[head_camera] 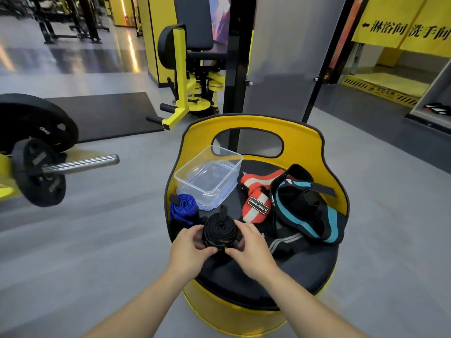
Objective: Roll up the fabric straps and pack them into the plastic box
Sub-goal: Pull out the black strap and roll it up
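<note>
1. A gym floor: the work goes on atop a yellow barrel seat (302,140) with a black cushion, a loaded barbell (80,164) at the left and a yellow machine (185,101) behind.
2. On the cushion sit an empty clear plastic box (207,179), a rolled blue strap (183,206) touching its near corner, a loose red-and-white strap (256,203) and a tangled black-and-teal strap (307,211) to the right.
3. A grey-striped strap (285,242) is partly buried under the teal one; its full length can't be made out.
4. Left hand (188,250) and right hand (251,247) both curl round the rolled black strap (220,231), thumbs pinching its near edge, just in front of the box.
</note>
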